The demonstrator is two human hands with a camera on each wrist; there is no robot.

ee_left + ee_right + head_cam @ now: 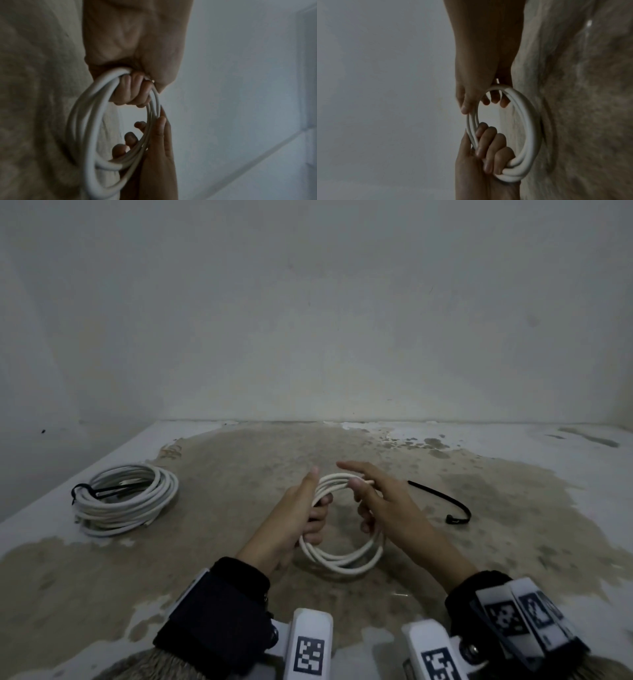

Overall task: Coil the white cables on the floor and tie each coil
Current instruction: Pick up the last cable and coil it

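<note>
Left hand (pixel 301 518) grips the small white coil (pixel 342 556) at about nine o'clock on the loop, fingers curled through the ring and thumb laid straight along its outer side. Right hand (pixel 380 501) sits at two o'clock on the same coil, thumb pinching the strands near the cable's free end, index finger stretched out straight past it and the other fingers hooked inside the ring. Both hands carry the coil just above the stained floor (pixel 239 559), its lowest turns hanging at six o'clock.

A loose black tie (pixel 442 501) lies on the floor at three o'clock from the coil, near but apart. At nine o'clock, well apart, a larger coil (pixel 126 501) already wears its black tie.

Coiling looks all but finished here; the tying remains. To do it well, the left hand should hold every turn bunched so none springs loose, while the right tucks the end flat against the strands before letting go to fetch the tie. Releasing too early would let the stiff loops spread.
</note>
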